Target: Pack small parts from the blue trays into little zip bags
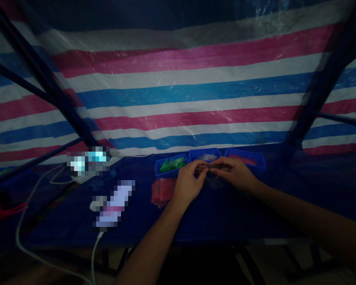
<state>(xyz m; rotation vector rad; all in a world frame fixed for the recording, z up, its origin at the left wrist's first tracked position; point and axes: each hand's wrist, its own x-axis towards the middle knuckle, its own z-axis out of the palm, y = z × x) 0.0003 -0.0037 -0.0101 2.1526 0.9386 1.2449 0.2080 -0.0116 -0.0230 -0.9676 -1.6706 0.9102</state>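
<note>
My left hand point(191, 180) and my right hand point(234, 171) meet at the fingertips over the blue table, just in front of the bins. Both are closed in a pinch, and what sits between the fingers is too small and dark to make out. Below them lies a faint clear plastic piece point(215, 182). A stack of red packets point(161, 190) rests beside my left wrist. Behind my hands stand a blue bin of green packets point(173, 164), a middle bin with clear packets point(208, 157), and a right bin with red packets point(243, 159), partly covered by my right hand.
A phone point(117, 204) lies at the left on a white charging cable point(96, 247), next to a small whitish object point(97, 203). Farther back is a pale flat item with blurred bright shapes point(89, 161). Striped plastic sheeting point(178, 95) hangs behind, between dark blue posts point(317, 79).
</note>
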